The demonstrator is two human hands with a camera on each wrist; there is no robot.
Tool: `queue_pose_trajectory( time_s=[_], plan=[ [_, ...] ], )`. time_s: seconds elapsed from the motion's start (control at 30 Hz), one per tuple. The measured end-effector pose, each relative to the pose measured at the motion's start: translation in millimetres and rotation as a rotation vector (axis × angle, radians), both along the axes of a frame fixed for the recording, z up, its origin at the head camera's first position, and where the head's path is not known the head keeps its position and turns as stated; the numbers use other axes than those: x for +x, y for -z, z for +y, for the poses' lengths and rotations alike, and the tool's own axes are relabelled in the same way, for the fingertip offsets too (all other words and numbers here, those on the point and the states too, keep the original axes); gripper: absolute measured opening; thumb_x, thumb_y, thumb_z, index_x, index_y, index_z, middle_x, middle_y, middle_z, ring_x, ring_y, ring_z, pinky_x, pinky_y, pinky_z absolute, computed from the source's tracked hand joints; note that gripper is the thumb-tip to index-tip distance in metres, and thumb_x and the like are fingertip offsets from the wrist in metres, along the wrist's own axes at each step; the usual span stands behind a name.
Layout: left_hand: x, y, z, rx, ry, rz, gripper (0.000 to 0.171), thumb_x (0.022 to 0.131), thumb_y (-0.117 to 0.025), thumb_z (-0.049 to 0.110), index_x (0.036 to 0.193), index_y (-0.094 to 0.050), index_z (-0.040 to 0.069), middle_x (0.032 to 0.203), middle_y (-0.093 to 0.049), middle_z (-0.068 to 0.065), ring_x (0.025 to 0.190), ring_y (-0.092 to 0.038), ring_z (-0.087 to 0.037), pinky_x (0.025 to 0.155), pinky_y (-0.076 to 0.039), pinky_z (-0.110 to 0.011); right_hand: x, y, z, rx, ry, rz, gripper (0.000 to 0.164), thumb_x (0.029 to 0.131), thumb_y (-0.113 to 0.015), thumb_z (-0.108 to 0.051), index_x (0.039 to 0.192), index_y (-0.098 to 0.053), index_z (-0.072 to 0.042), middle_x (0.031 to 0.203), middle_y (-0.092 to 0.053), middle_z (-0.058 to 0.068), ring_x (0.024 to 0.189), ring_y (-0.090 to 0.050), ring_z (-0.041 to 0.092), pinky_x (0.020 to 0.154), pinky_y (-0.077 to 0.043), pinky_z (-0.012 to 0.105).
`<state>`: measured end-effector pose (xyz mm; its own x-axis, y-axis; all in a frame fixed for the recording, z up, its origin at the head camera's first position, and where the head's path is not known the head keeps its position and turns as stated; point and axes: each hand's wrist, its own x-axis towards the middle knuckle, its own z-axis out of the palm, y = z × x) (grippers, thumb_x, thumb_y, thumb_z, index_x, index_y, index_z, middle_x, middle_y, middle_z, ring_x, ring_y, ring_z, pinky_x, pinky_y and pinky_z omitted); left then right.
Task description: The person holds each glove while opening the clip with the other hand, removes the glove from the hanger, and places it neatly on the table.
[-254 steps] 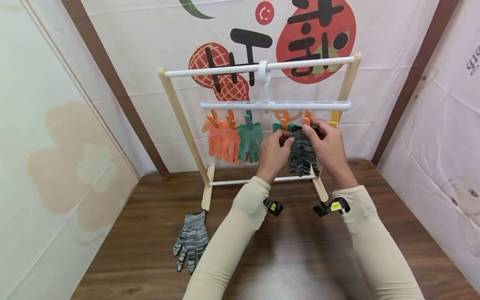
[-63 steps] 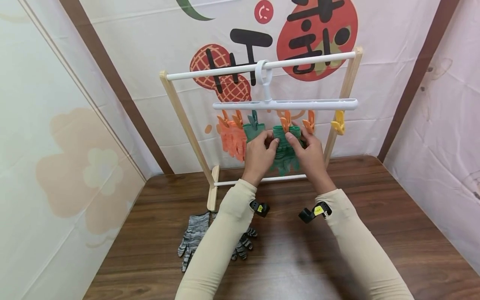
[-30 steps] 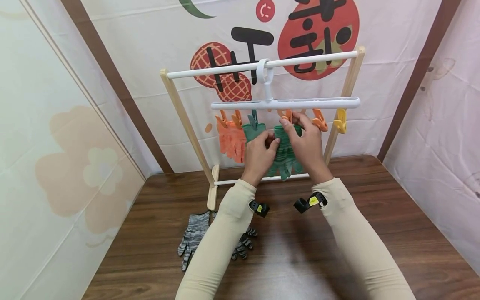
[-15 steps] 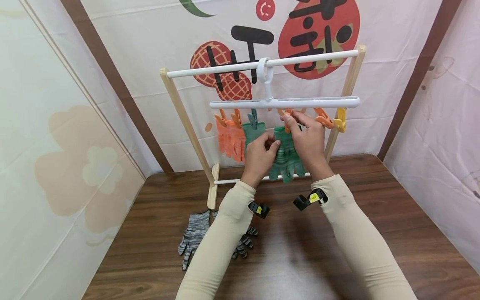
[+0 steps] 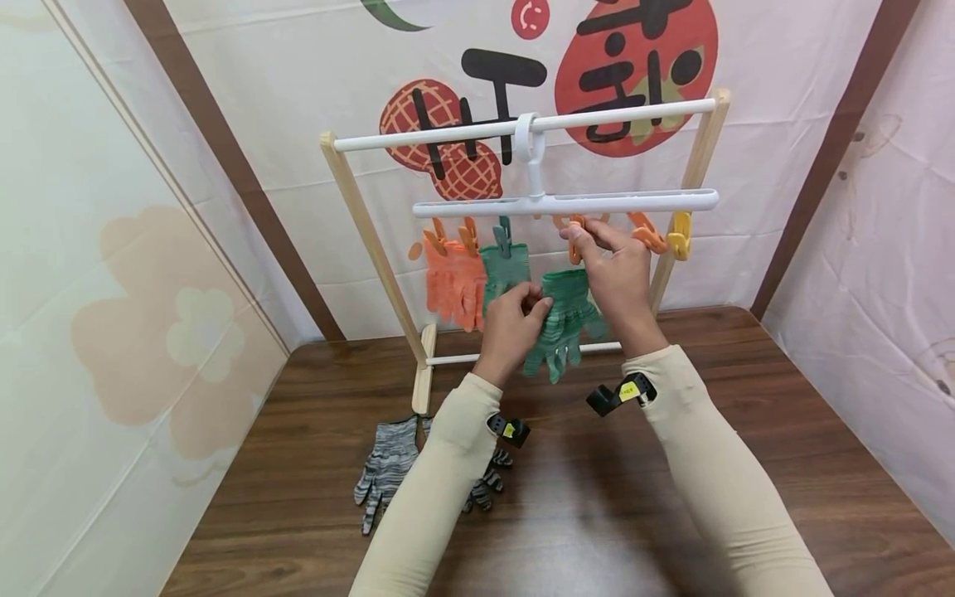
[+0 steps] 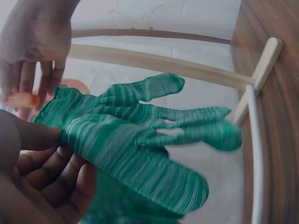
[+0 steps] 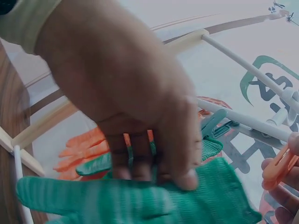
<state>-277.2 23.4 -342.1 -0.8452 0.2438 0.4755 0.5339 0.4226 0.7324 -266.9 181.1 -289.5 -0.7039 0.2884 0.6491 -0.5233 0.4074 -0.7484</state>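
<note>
A green striped knit glove (image 5: 564, 308) hangs from my left hand (image 5: 513, 325), which pinches it between thumb and fingers near the cuff. In the left wrist view the glove (image 6: 135, 140) spreads sideways with its fingers loose. My right hand (image 5: 621, 278) pinches an orange clothespin (image 5: 576, 242) below the white hanger (image 5: 627, 201). The cuff is apart from that clothespin, just under it. Left of my hands, another green glove (image 5: 506, 264) hangs from a dark green clothespin (image 5: 502, 236). Orange gloves (image 5: 455, 282) hang from two orange clothespins beside it.
The hanger hooks on a wooden rack (image 5: 361, 224) with white rods. Right of my hand hang another orange clothespin (image 5: 647, 234) and a yellow one (image 5: 680, 236). Grey striped gloves (image 5: 390, 460) lie on the wooden table (image 5: 298, 497), partly hidden by my left arm.
Earlier a dark striped glove was taken from the right side; more grey gloves now lie on the table. The green glove has come off its clothespin and moved down with my left hand.
</note>
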Motion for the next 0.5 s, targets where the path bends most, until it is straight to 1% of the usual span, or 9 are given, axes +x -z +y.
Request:
queue_pose_trajectory(
  time_s=[0.03, 0.17, 0.37, 0.5],
  plan=[
    [0.4, 3.0, -2, -0.002, -0.003, -0.008, 0.013, 0.101, -0.066, 0.018, 0.102, -0.07, 0.006, 0.084, -0.066, -0.004, 0.072, -0.057, -0.017, 0.065, -0.045, -0.03, 0.3, 0.4, 0, 0.002, -0.004, 0.004, 0.029, 0.099, -0.069, -0.032, 0.114, -0.079, -0.009, 0.114, -0.075, 0.006, 0.11, -0.067, 0.015, 0.094, -0.05, 0.042],
    [1.6, 14.0, -10, 0.005, -0.004, -0.036, 0.011, 0.101, -0.066, 0.018, 0.1, -0.07, 0.007, 0.083, -0.065, -0.003, 0.071, -0.055, -0.017, 0.064, -0.044, -0.03, 0.1, 1.9, -1, 0.023, -0.001, 0.012, 0.03, 0.099, -0.069, -0.035, 0.115, -0.079, -0.011, 0.106, -0.077, 0.006, 0.108, -0.067, 0.014, 0.093, -0.049, 0.041],
    [6.7, 26.9, -21, 0.023, 0.012, -0.051, 0.011, 0.1, -0.067, 0.016, 0.099, -0.07, 0.005, 0.083, -0.066, -0.004, 0.071, -0.055, -0.017, 0.065, -0.045, -0.031, 1.6, 2.7, -2, 0.038, -0.002, -0.009, 0.034, 0.097, -0.07, -0.037, 0.12, -0.076, -0.012, 0.108, -0.076, 0.006, 0.109, -0.066, 0.015, 0.091, -0.05, 0.04],
    [11.8, 38.7, -25, 0.037, 0.029, -0.107, 0.012, 0.1, -0.067, 0.017, 0.101, -0.071, 0.006, 0.085, -0.066, -0.004, 0.07, -0.055, -0.016, 0.066, -0.045, -0.031, 2.6, 2.8, 0, 0.056, -0.012, -0.015, 0.038, 0.097, -0.07, -0.04, 0.124, -0.074, -0.013, 0.108, -0.076, 0.005, 0.106, -0.067, 0.014, 0.089, -0.05, 0.039]
  ],
)
